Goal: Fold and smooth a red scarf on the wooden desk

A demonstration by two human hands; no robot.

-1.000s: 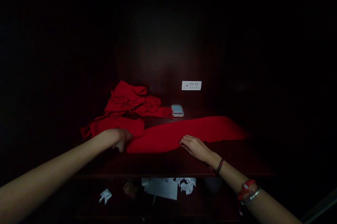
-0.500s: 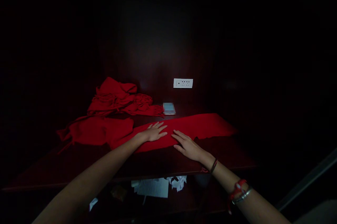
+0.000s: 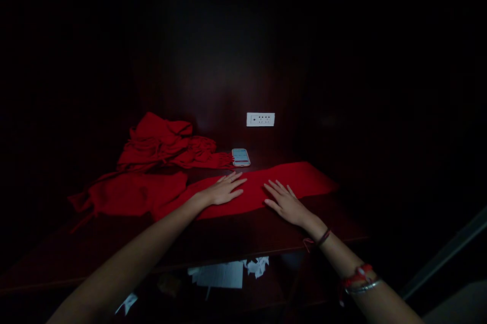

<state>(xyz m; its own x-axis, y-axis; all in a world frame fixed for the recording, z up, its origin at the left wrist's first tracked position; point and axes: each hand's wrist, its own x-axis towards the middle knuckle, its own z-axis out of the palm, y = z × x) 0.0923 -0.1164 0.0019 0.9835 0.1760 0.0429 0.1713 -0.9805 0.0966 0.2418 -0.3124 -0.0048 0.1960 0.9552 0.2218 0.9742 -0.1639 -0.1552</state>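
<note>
A long strip of red cloth (image 3: 304, 178) lies spread across a dark wooden shelf (image 3: 243, 235), its left part bunched and with ties or strings at that end. My left hand (image 3: 225, 189) rests flat on the cloth's middle, fingers spread. To its right, my right hand (image 3: 285, 203) lies palm down on the same cloth near its front edge, fingers stretched and slightly apart. Neither hand grips anything. Behind the strip, at the left, sits a heap of crumpled red cloth (image 3: 163, 141) with stringy ends reaching toward a phone.
The phone (image 3: 241, 157), its screen lit, lies behind the cloth. A white power socket (image 3: 261, 119) is on the dark back wall. Below the shelf are a pale flat sheet (image 3: 220, 274), crumpled white paper (image 3: 257, 266) and another white scrap (image 3: 127, 303). The surroundings are very dark.
My right hand has slid to the right along the cloth, away from my left hand. The left hand stays nearly in place. The view has shifted slightly.
</note>
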